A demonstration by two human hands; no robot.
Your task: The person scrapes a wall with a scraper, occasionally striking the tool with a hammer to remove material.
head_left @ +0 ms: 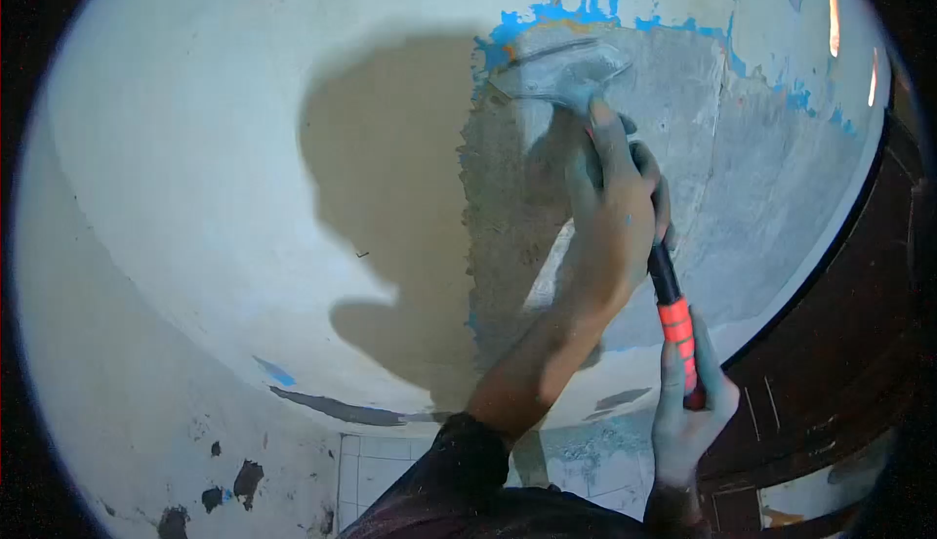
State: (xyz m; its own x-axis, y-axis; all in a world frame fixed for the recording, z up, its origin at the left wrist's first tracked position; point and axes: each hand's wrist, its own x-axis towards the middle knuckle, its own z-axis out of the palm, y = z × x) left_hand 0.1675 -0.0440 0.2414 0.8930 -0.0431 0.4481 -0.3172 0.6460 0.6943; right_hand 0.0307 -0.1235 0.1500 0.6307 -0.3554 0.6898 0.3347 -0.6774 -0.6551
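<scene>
A long-handled scraper point(678, 329) with a black and red grip slants up over the wall. Its wide head, blurred, lies against the upper edge of a bare grey patch point(673, 80), beside blue and pale paint. My left hand point(615, 183) is closed round the upper shaft just below the head, a finger stretched along it. Lower down, my right hand point(691, 402) wraps the red end of the handle. Grey dust coats the fingers of both hands.
Pale painted wall point(195, 148) spreads to the left, under a large shadow. Dark brown woodwork point(830, 344) stands at the right. White floor tiles point(381, 466) show below, and dark chipped spots mark the wall at the lower left.
</scene>
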